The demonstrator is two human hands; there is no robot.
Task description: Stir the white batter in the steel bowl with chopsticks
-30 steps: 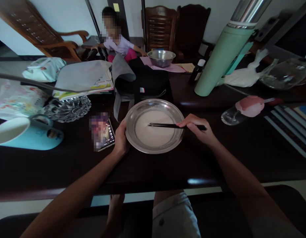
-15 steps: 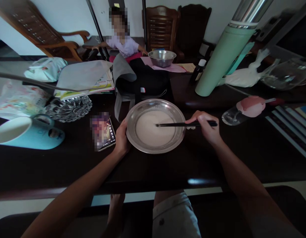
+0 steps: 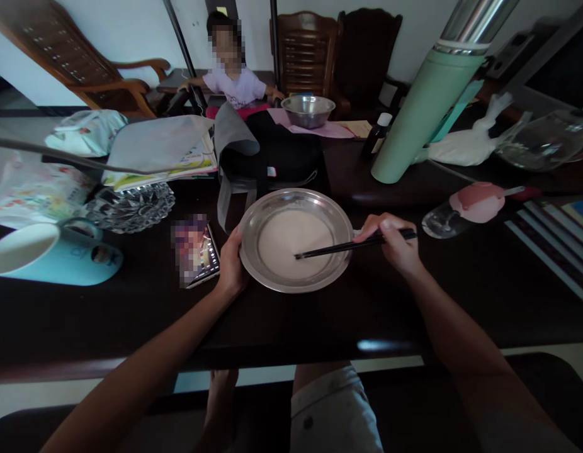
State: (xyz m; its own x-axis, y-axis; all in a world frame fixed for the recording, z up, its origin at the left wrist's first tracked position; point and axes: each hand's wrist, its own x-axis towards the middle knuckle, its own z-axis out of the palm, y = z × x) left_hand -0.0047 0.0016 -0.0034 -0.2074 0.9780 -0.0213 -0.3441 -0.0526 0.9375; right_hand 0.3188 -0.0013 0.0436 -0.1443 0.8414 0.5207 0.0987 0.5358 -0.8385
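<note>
A round steel plate holding a pale liquid sits on the dark table in front of me. My left hand grips its left rim. My right hand is closed on a pair of black chopsticks. Their tips dip into the liquid near the plate's lower middle, and they slant down to the left.
A phone lies left of the plate, with a light blue mug and a glass dish further left. Behind are a black bag, a green flask, a steel bowl and a seated child. Books lie right.
My right hand drew back to the right, then tilted the chopsticks so their tips swept from the plate's middle toward its lower part. The left hand stayed on the rim.
</note>
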